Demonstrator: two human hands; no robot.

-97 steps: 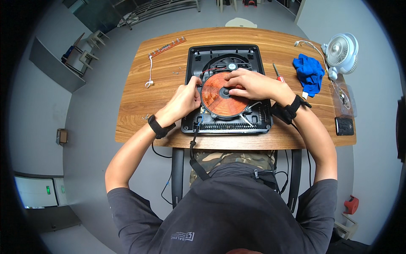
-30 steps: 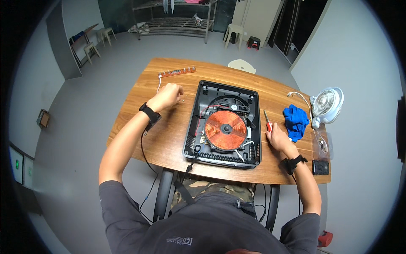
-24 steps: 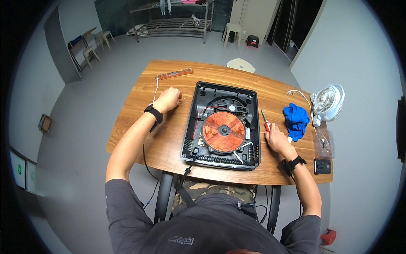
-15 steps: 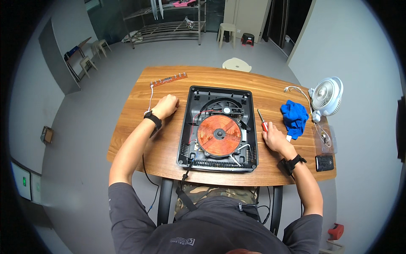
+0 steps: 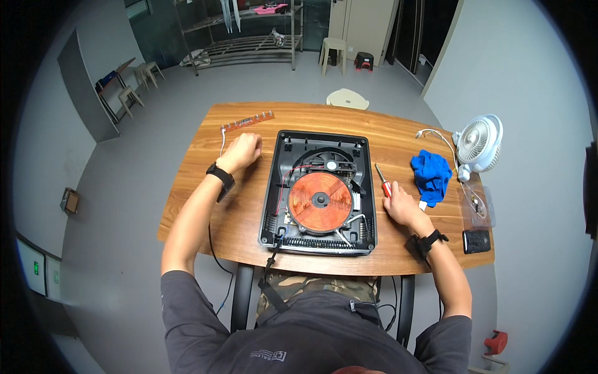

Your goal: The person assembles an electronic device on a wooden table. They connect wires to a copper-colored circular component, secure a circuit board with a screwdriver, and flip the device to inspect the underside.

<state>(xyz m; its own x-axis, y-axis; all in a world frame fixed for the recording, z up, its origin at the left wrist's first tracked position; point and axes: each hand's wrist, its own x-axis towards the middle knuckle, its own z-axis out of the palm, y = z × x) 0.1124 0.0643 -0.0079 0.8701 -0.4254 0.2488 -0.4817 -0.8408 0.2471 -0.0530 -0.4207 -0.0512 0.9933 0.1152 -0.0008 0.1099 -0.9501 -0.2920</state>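
An opened induction cooker [image 5: 264, 206] lies on the table in front of me, its black casing showing a round copper coil [image 5: 305, 202] and a cooling fan [image 5: 341, 154] behind it. My left hand [image 5: 243, 151] is over the table left of the casing, fingers curled together; whatever they may hold is too small to make out. Behind that hand lies an orange circuit strip [image 5: 249, 120] with a white cable. To the right of the casing, my right hand [image 5: 402, 207] grips the red handle of a screwdriver [image 5: 386, 187], whose metal shaft points away from me.
A crumpled blue cloth [image 5: 431, 177] lies right of the screwdriver. Farther right are a white fan [image 5: 479, 143], a clear plastic box [image 5: 484, 215] and a black device [image 5: 476, 242]. A dark cord hangs off the near table edge [image 5: 336, 267]. A stool [image 5: 347, 98] stands beyond the table.
My left hand has shifted slightly away from me, toward the circuit strip. My right hand stays on the screwdriver in about the same place. The view itself has moved a little.
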